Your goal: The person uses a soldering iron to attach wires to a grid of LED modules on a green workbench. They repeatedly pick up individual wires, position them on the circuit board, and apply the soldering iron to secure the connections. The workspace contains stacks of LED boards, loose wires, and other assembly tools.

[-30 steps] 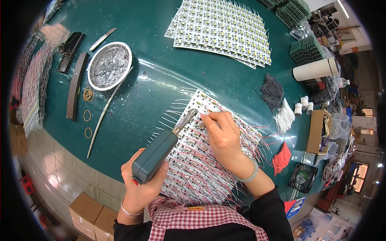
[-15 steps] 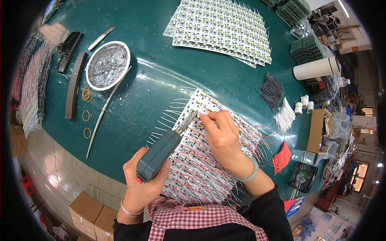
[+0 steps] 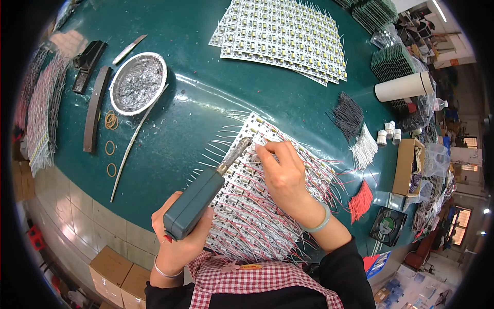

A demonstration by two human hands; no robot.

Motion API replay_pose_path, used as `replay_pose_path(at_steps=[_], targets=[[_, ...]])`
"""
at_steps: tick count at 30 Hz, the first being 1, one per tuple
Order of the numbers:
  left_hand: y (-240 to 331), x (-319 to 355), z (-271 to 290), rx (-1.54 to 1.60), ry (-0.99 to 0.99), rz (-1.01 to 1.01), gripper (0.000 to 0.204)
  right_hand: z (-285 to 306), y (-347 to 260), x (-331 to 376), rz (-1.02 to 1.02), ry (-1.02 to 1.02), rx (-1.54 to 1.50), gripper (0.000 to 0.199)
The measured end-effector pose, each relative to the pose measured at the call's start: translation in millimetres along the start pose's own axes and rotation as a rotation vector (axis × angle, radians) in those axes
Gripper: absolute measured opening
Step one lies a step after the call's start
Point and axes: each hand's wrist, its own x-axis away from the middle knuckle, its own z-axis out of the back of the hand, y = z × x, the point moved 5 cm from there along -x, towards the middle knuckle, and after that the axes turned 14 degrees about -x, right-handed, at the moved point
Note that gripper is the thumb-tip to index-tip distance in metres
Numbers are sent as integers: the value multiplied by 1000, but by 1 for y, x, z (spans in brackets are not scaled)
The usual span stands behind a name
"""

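Note:
My left hand [image 3: 180, 234] is wrapped round a dark green soldering gun [image 3: 194, 203]. Its crusted metal tip lies over the upper part of a white circuit board panel [image 3: 242, 193], whose rows of small parts bristle with thin white and red wires. Just right of that tip, my right hand [image 3: 284, 172] is closed in a pinch, thumb and forefinger low over the board. What sits between those fingertips is too small to make out. Loose wire ends stick out past the panel on both sides.
Beyond lies a stack of circuit panels [image 3: 283, 41]. A round bowl [image 3: 114, 100] of solder scraps stands left, near a brown bar [image 3: 96, 110] and rubber bands [image 3: 110, 148]. At right are black wires [image 3: 347, 116], white wires [image 3: 364, 147], red wires [image 3: 360, 202], a fan [image 3: 387, 226] and a white cylinder [image 3: 404, 88].
My left hand and the soldering gun have shifted slightly left and toward me, and the tip has swung a little farther up the board. My right hand has barely moved.

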Motion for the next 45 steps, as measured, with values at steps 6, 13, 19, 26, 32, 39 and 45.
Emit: replay_pose_path(at_steps=[6, 13, 19, 26, 32, 39, 45], targets=[[-2, 3, 2, 36, 34, 4, 18, 1, -1, 0, -12, -9, 1, 36], [-3, 6, 6, 58, 57, 5, 17, 29, -8, 7, -80, -58, 27, 38], [-11, 8, 5, 97, 31, 68, 18, 70, -37, 0, -66, 46, 22, 40], [-6, 11, 10, 82, 50, 6, 21, 19, -28, 3, -12, 19, -79, 36], [-14, 18, 9, 161, 26, 91, 19, 0, -20, 10, -36, 19, -84, 36], [-18, 20, 5, 177, -9, 124, 17, -4, -18, 11, -33, 28, -82, 35], [-22, 22, 1, 98, 15, 109, 13, -4, -18, 9, -38, 68, -67, 33]])
